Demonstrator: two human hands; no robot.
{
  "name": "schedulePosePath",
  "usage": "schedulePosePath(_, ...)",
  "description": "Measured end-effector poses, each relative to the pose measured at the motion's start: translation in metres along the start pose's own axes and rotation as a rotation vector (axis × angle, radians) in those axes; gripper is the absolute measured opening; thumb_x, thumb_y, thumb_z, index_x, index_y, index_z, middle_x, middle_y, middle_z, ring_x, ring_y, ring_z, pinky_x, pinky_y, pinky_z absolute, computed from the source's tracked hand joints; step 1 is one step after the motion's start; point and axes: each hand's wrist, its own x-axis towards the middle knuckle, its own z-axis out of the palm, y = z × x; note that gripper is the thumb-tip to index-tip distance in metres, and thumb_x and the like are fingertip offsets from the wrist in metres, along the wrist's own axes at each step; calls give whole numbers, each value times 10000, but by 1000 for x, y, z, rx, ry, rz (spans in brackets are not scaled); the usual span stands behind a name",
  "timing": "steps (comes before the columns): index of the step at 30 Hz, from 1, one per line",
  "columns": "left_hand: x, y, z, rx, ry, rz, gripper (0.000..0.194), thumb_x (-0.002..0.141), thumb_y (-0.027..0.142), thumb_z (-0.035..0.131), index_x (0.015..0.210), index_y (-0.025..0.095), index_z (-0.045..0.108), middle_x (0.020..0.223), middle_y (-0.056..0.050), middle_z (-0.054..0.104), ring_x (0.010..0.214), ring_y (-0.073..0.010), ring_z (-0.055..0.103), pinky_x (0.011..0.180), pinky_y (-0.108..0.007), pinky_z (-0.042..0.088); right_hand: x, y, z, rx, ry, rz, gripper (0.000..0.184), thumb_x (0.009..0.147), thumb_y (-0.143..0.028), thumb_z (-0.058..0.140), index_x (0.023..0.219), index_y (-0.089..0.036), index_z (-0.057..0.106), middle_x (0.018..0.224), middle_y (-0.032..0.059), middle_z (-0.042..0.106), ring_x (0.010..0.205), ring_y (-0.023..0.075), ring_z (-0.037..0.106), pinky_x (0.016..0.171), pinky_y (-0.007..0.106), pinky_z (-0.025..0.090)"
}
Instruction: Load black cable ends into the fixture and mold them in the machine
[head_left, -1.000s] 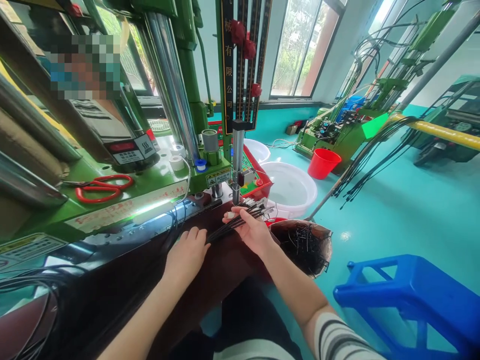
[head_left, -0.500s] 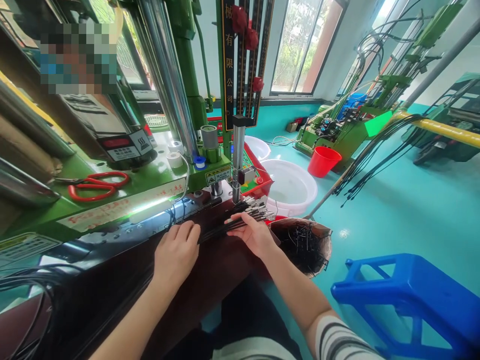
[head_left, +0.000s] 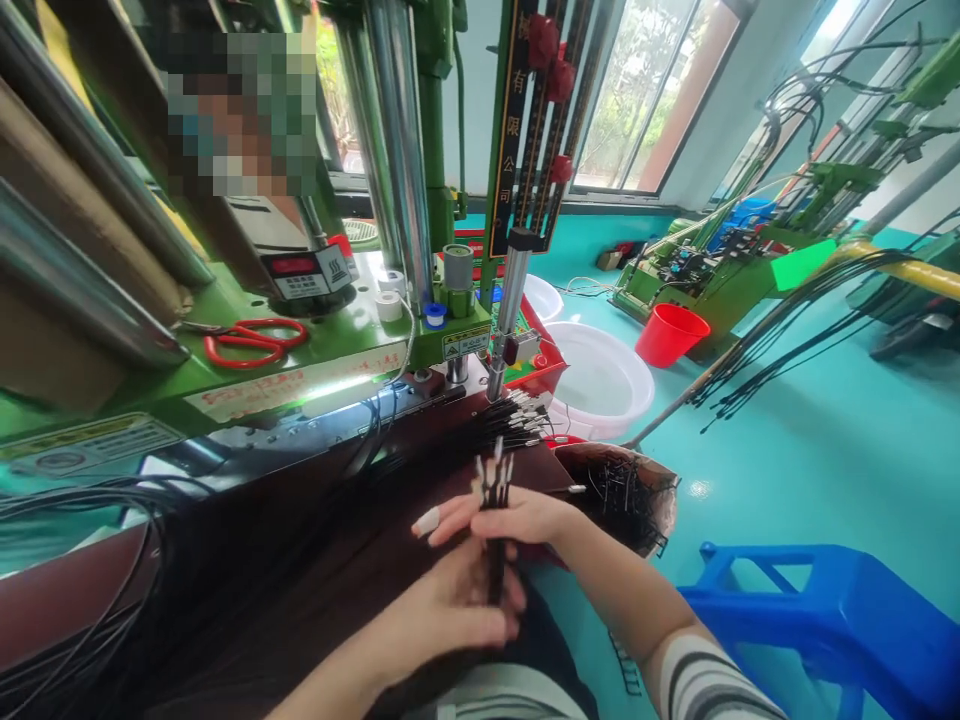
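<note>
Beside the green machine (head_left: 345,335), our desk (head_left: 544,468) bears long black cables (head_left: 420,445), and near its edge our blurred left hand (head_left: 476,600) and our right hand (head_left: 525,518) come together, clasped around an upright, pale-tipped bundle (head_left: 493,495).

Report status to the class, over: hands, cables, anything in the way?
Right hand grips bundle of black cables, pale tips up. Left hand blurred at bundle's lower part, grip unclear. More cables on bench just beyond.

Apparently glossy blue plastic stool (head_left: 847,600)
</note>
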Motion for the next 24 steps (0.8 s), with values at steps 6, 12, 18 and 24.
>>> schedulePosePath(6,31,-15,12,-409,388,259,275,769,447,542,751,181,472,401,95,340,330,-30,226,380,-190,238,25,10,-15,226,332,-81,406,850,-361,466,1230,-219,483,1194,77,574,1060,185,562,894,342,429)
schedulePosePath(12,40,-9,12,-263,463,164,316,731,457,574,721,147,511,480,47,453,380,-57,383,396,-204,295,38,-31,-42,-165,140,-55,378,858,-391,453,1150,-182,575,1148,71,609,1112,181,525,1002,361,322)
schedulePosePath(18,37,8,-3,-285,491,242,331,746,473,545,770,143,534,515,32,496,412,-85,446,420,-228,382,32,-33,-34,-419,60,10,444,861,-386,443,1268,-210,473,1272,65,518,1144,191,490,934,339,410)
schedulePosePath(24,43,12,-5,-237,410,139,347,710,483,575,763,143,527,553,9,537,433,-108,499,457,-260,437,41,-38,-30,-626,37,-114,343,881,-313,413,1163,-205,576,1264,28,527,1211,171,424,1026,334,309)
